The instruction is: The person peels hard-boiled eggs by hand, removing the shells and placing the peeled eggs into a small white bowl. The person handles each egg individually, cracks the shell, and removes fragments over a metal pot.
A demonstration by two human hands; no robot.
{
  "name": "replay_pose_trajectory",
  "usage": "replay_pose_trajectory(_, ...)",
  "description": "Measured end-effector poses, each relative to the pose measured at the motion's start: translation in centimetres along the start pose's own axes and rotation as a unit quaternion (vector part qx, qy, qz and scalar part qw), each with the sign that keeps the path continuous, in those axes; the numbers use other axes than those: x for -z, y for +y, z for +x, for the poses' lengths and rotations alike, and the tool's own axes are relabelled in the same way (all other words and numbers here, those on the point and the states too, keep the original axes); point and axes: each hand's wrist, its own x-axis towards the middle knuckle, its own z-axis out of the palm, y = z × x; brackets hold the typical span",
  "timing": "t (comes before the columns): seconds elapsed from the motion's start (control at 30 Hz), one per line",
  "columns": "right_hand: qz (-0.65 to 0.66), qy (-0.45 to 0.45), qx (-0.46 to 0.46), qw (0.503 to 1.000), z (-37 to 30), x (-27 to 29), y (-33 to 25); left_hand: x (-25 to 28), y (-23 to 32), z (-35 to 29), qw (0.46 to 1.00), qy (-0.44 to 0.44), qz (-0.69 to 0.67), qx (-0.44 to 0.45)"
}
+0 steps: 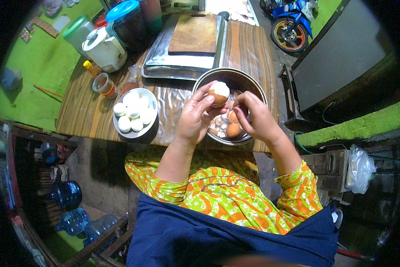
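Observation:
A half-peeled boiled egg (219, 94), white on top with brown shell below, is held in the fingers of my left hand (194, 114). Close by on its right, my right hand (256, 116) is closed with thumb and fingertips pinched together; what they hold, if anything, is too small to name. Both hands are above a metal pot (255, 82), which holds unpeeled brown eggs (233, 129) and broken shell pieces (218, 126). To the left, a white plate (153, 100) bears several peeled white eggs (131, 99).
Behind the pot, a wooden cutting board (193, 33) lies on a metal tray (157, 60). A white jug (105, 49), blue-lidded container (126, 29) and small plastic cup (104, 84) stand back left on the wooden table (82, 104). Water bottles (75, 220) lie on the lower left.

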Motion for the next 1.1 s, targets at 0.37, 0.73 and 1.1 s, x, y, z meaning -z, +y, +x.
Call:
replay_pose_trajectory(0.37, -0.035, 0.023, 0.008, 0.999, 1.0, 0.5, -0.4, -0.7, -0.8, -0.2, 0.985, -0.009, 0.155, -0.071)
replay_pose_trajectory(0.73, 0.051, 0.054, -0.076, 0.994, -0.1, -0.5, -0.2, -0.5, 0.0, -0.4, 0.993, 0.039, 0.105, -0.037)
replay_pose_trajectory(1.1, -0.059, 0.020, 0.015, 0.998, 1.1, -0.6, -0.6, -0.7, -1.2, -0.2, 0.983, 0.014, 0.141, -0.114)
